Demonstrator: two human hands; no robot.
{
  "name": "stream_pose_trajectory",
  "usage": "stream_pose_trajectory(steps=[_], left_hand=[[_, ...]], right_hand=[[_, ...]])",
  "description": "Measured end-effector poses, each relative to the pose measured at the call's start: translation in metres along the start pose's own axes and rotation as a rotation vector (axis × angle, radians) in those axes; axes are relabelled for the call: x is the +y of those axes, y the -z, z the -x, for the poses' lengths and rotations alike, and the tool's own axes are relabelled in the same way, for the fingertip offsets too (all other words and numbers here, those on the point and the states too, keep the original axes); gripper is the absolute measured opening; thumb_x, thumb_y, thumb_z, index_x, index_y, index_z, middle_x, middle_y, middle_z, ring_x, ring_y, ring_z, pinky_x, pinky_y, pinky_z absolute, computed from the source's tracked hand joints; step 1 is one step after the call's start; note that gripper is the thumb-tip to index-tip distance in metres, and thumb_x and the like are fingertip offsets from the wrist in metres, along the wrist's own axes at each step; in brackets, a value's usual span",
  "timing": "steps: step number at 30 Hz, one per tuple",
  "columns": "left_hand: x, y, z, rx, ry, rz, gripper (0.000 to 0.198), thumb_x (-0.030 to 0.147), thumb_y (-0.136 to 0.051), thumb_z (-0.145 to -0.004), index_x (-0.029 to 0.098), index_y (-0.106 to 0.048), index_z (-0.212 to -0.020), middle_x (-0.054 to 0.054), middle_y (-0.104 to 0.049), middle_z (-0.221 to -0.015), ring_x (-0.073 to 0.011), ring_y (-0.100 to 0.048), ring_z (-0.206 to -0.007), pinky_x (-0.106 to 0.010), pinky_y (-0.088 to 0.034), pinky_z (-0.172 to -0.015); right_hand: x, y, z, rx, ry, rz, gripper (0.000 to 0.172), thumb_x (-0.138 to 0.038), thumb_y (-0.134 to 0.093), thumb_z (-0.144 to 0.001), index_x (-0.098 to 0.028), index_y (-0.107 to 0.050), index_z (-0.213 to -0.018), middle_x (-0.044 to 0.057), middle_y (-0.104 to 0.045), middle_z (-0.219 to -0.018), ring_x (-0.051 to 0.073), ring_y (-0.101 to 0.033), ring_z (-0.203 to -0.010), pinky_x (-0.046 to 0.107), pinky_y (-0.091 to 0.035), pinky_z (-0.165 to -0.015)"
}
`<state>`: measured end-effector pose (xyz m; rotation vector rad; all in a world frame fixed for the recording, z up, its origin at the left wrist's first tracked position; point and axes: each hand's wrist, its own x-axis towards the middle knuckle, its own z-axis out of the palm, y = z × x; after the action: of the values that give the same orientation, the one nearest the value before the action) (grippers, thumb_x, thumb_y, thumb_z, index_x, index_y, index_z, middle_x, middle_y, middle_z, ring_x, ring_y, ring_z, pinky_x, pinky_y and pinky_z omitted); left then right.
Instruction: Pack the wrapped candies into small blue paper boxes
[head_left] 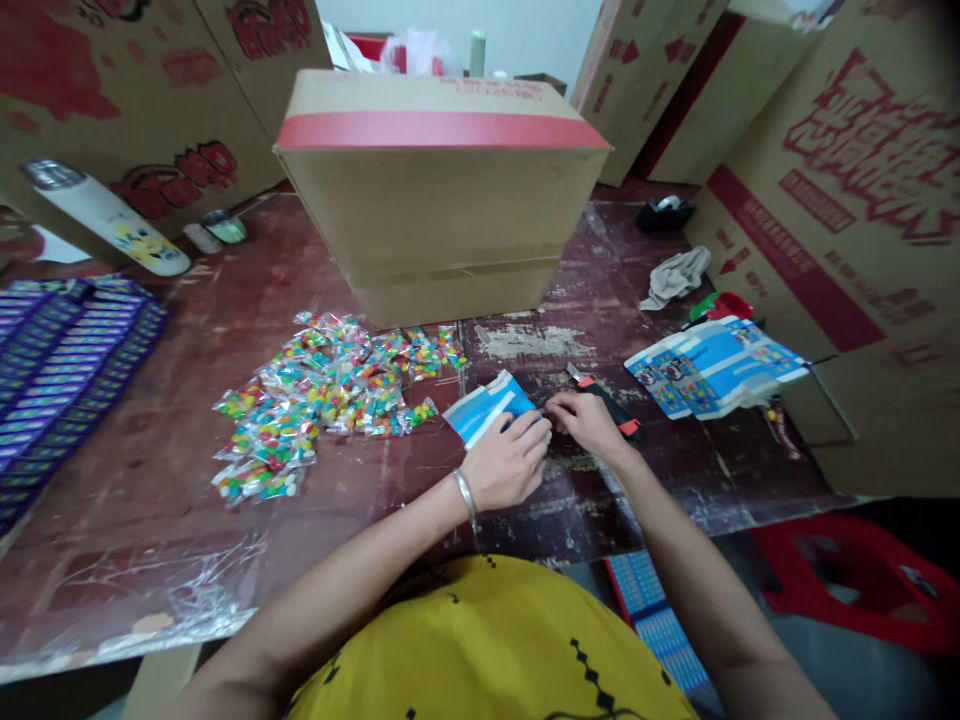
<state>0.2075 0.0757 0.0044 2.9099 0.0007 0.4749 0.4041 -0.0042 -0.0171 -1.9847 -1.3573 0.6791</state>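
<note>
Both bare forearms converge on the blue carton (487,408). Left grip (510,465): knuckles up, fingers curled, clamped on the carton's near right edge. Right grip (589,420): just right of the carton, palm down, fingertips pinched toward its corner, meeting the left fingertips. Contact with the carton unclear.

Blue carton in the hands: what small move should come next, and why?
Probably push the blue carton open into a box: the left hand and right hand both pinch its near end, it looks flat, and candy packets lie loose beside it.
</note>
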Motion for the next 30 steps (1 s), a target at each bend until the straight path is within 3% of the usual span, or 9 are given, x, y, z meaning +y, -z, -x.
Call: stream_pose_trajectory(steps=[6,8,12,15,19,22,25,30], left_hand=[[-0.005,0.000,-0.012,0.007,0.065,-0.030,0.025,0.026,-0.038,-0.095,0.014,-0.060,-0.100,-0.013,-0.057,-0.127,-0.0282,-0.047,-0.122,-0.044,-0.038,-0.092],[-0.006,0.000,-0.013,-0.009,0.058,-0.033,0.026,0.026,-0.037,-0.096,0.013,-0.059,-0.097,-0.012,-0.058,-0.124,-0.0274,-0.048,-0.120,-0.043,-0.037,-0.092],[-0.005,0.000,-0.014,-0.016,0.046,-0.015,0.026,0.027,-0.037,-0.097,0.013,-0.059,-0.099,-0.014,-0.059,-0.120,-0.0262,-0.047,-0.120,-0.043,-0.037,-0.093],[-0.002,0.005,-0.015,-0.024,0.056,0.024,0.027,0.030,-0.038,-0.097,0.013,-0.058,-0.099,-0.014,-0.059,-0.122,-0.0257,-0.048,-0.121,-0.042,-0.037,-0.094],[0.014,0.032,-0.008,-0.002,0.057,0.129,0.036,0.046,-0.042,-0.095,0.015,-0.058,-0.104,-0.014,-0.056,-0.131,-0.0269,-0.046,-0.126,-0.040,-0.037,-0.097],[0.038,0.065,0.015,-0.034,0.035,0.264,0.049,0.059,-0.043,-0.090,0.016,-0.056,-0.110,-0.013,-0.065,-0.117,-0.0248,-0.058,-0.112,-0.036,-0.042,-0.093],[0.062,0.097,0.053,-0.095,0.084,0.320,0.055,0.063,-0.045,-0.087,0.016,-0.055,-0.114,-0.009,-0.070,-0.091,-0.0233,-0.066,-0.088,-0.034,-0.046,-0.082],[0.083,0.138,0.130,-0.039,0.393,0.361,0.022,0.025,-0.044,-0.096,0.018,-0.056,-0.112,-0.007,-0.071,-0.088,-0.0189,-0.067,-0.084,-0.029,-0.048,-0.077]], right_hand=[[-0.015,-0.002,0.062,-0.001,0.054,0.145,0.024,-0.025,-0.048,-0.089,-0.018,-0.063,-0.072,0.004,-0.064,-0.069,0.017,-0.056,-0.065,0.027,-0.039,-0.066],[-0.026,-0.007,0.088,-0.084,0.063,0.162,0.026,-0.025,-0.046,-0.091,-0.018,-0.063,-0.072,0.004,-0.065,-0.070,0.016,-0.057,-0.065,0.025,-0.038,-0.064],[-0.052,-0.011,0.130,-0.373,0.053,0.035,0.025,-0.023,-0.047,-0.091,-0.018,-0.065,-0.074,0.002,-0.068,-0.073,0.014,-0.058,-0.066,0.023,-0.038,-0.064],[-0.069,0.000,0.145,-0.472,0.023,-0.011,0.022,-0.022,-0.051,-0.089,-0.018,-0.065,-0.073,-0.001,-0.066,-0.069,0.013,-0.056,-0.064,0.023,-0.036,-0.061],[-0.084,0.028,0.151,-0.425,-0.030,0.047,0.021,-0.024,-0.052,-0.087,-0.018,-0.063,-0.070,-0.003,-0.062,-0.065,0.012,-0.052,-0.061,0.022,-0.032,-0.055],[-0.096,0.044,0.149,-0.354,-0.007,0.068,0.023,-0.029,-0.053,-0.088,-0.018,-0.062,-0.070,-0.002,-0.060,-0.066,0.012,-0.051,-0.062,0.023,-0.034,-0.056],[-0.113,0.042,0.140,-0.304,-0.020,-0.022,0.026,-0.038,-0.054,-0.089,-0.019,-0.060,-0.073,-0.002,-0.056,-0.062,0.012,-0.049,-0.057,0.023,-0.035,-0.053],[-0.154,-0.005,0.116,-0.391,0.050,-0.211,0.027,-0.045,-0.058,-0.085,-0.022,-0.060,-0.072,0.000,-0.053,-0.056,0.014,-0.050,-0.048,0.026,-0.040,-0.046]])
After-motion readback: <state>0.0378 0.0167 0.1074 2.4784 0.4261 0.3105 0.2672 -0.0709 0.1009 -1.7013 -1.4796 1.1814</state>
